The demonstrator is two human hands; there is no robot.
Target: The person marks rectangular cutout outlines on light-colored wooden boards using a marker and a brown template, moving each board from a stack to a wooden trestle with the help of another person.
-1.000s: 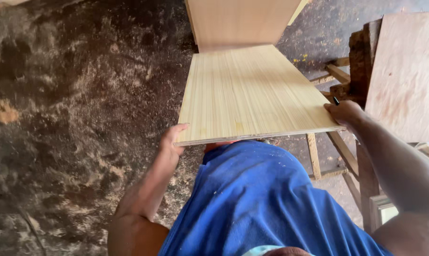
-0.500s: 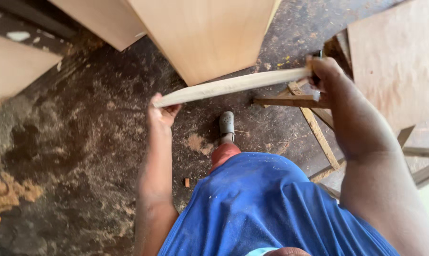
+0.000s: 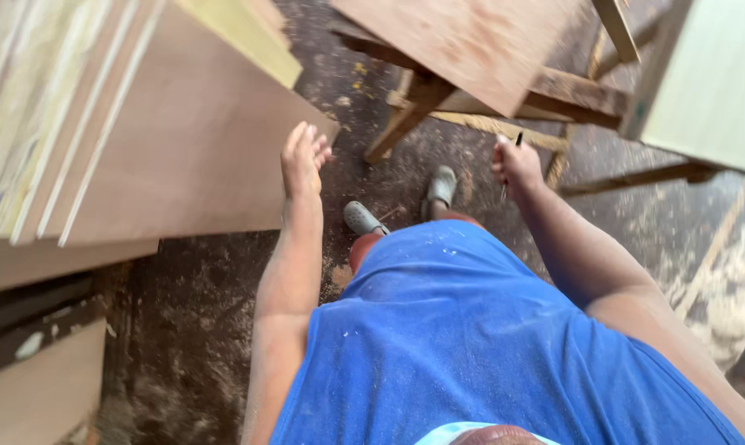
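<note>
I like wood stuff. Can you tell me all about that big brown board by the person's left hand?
The big brown board is a flat, smooth sheet that looks like plywood, reddish-brown on its face with a pale, thin edge. It lies tilted on top of a stack of boards at the left, and one corner juts out over the dusty floor. The left hand is open right beside that corner, fingers spread; whether it touches the board cannot be told.

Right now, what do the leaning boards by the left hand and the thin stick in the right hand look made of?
Leaning boards: apparently plywood, matte reddish-brown unfinished face, pale layered edges. Thin stick in the right hand: dark, slim, maybe a pencil; too small to tell. Left hand is open, empty.
</note>
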